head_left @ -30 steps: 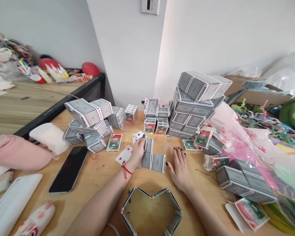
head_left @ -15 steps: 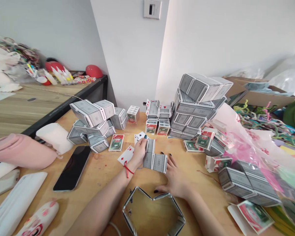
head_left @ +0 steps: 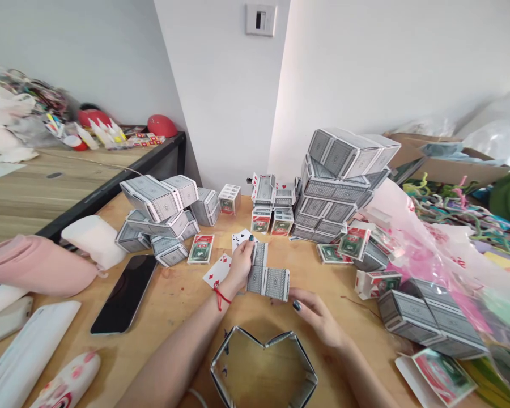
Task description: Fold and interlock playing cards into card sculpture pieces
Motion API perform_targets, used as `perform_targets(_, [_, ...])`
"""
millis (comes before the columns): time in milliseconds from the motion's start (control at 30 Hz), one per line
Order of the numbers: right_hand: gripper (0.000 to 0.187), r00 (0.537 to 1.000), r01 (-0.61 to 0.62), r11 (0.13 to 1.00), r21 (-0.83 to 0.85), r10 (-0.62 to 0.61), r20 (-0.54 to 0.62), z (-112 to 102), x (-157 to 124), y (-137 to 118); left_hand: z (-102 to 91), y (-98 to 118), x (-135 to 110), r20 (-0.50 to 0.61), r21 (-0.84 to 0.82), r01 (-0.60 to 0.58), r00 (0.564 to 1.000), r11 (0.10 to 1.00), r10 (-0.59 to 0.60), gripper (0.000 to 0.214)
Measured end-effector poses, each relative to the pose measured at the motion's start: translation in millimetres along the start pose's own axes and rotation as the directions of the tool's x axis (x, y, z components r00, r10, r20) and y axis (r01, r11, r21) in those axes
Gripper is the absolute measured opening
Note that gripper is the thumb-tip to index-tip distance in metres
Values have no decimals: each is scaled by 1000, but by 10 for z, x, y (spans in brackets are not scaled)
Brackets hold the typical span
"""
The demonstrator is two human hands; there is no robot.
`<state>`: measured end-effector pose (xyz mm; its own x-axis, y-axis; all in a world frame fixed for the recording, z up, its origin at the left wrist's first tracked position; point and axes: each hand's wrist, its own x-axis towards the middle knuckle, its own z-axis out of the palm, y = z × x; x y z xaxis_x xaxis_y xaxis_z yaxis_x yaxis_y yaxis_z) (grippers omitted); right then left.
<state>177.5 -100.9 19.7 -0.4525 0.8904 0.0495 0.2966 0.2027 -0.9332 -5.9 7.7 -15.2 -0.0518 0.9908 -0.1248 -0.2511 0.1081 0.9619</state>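
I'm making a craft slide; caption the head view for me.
Left hand holding grey-backed playing cards, right hand nearby, heart-shaped frame in the foreground.

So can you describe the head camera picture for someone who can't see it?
A person's left hand holds an L-shaped piece of grey playing cards at a wooden table, the right hand at its edge. A heart-shaped grey card frame sits nearer; a tall grey card tower stands behind.

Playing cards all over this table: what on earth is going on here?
A person's left hand holds an L-shaped piece of grey-backed cards. The right hand is close to its right edge; whether it touches is hard to tell. A heart-shaped frame sits nearer the person. Farther back stand a left stack and a taller right stack of card-patterned blocks.
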Motion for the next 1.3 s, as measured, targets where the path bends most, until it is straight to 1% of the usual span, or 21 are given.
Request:
perform_targets(33, [42,998,11,999,53,-14,65,-15,-38,-40,1,2,0,-3,-7,0,1000,1000,0,28])
perform_targets(67, [44,993,35,996,86,-44,105,-19,-62,-81,3,3,0,-4,-14,2,1000,1000,-2,28])
perform_targets(133, [51,970,53,996,76,-69,234,3,-62,-161,4,6,2,-6,-27,13,1000,1000,-13,28])
perform_targets(167, [51,961,58,997,55,-71,268,26,-43,-198,5,7,3,-8,-29,21,1000,999,-22,28])
perform_targets(200, [45,951,73,997,26,-78,298,52,-15,-231,5,9,4,-8,-28,29,1000,999,-29,28])
perform_targets(300, [25,951,110,994,-5,-104,292,122,61,-287,7,21,2,-4,-10,34,999,999,-34,28])
perform_targets(367, [21,958,101,995,5,-99,270,139,75,-282,10,33,-3,4,-1,32,999,999,-32,29])
perform_targets(433, [19,972,67,998,14,-69,226,133,62,-247,12,47,-10,4,4,35,999,999,-35,30])
perform_targets(500, [20,987,22,1000,15,-24,156,112,40,-194,12,56,-15,-3,10,35,999,999,-35,30])
perform_targets(600, [22,999,-35,999,7,34,29,74,27,-100,2,47,-3,-23,14,20,1000,1000,-20,29])
perform_targets(667, [23,996,-52,999,-2,52,-72,41,34,-33,-11,28,21,-40,-8,16,999,1000,-17,27])
perform_targets(767, [28,970,-51,998,-48,38,-241,-42,42,87,-33,-6,73,-67,-83,62,995,995,-68,26])
perform_targets(833, [32,924,-46,992,-118,-3,-382,-123,35,196,-47,-26,106,-79,-148,107,990,983,-119,26])
perform_targets(867, [31,894,-51,980,-193,-42,-446,-166,30,260,-53,-33,119,-83,-175,124,987,977,-141,26])
perform_targets(933, [29,815,-106,907,-407,-155,-558,-243,24,404,-60,-43,137,-90,-214,146,982,966,-168,26])
perform_targets(1000, [33,764,-219,797,-563,-219,-607,-289,36,549,-60,-46,140,-97,-231,154,979,961,-181,26])
perform_targets(1067, [41,753,-306,705,-639,-231,-616,-301,71,670,-54,-42,132,-99,-237,157,978,959,-184,25])
perform_targets(1133, [47,748,-358,647,-673,-233,-622,-290,123,750,-48,-30,120,-92,-235,154,979,960,-180,25])
perform_targets(1200, [52,715,-419,608,-674,-237,-658,-278,176,787,-45,-15,107,-85,-224,142,983,964,-164,24])
perform_targets(1233, [51,716,-437,587,-681,-232,-659,-274,198,793,-44,-7,102,-82,-216,131,985,967,-152,24])
perform_targets(1300, [46,747,-453,537,-712,-207,-632,-272,226,787,-42,6,95,-75,-199,110,989,974,-127,23])
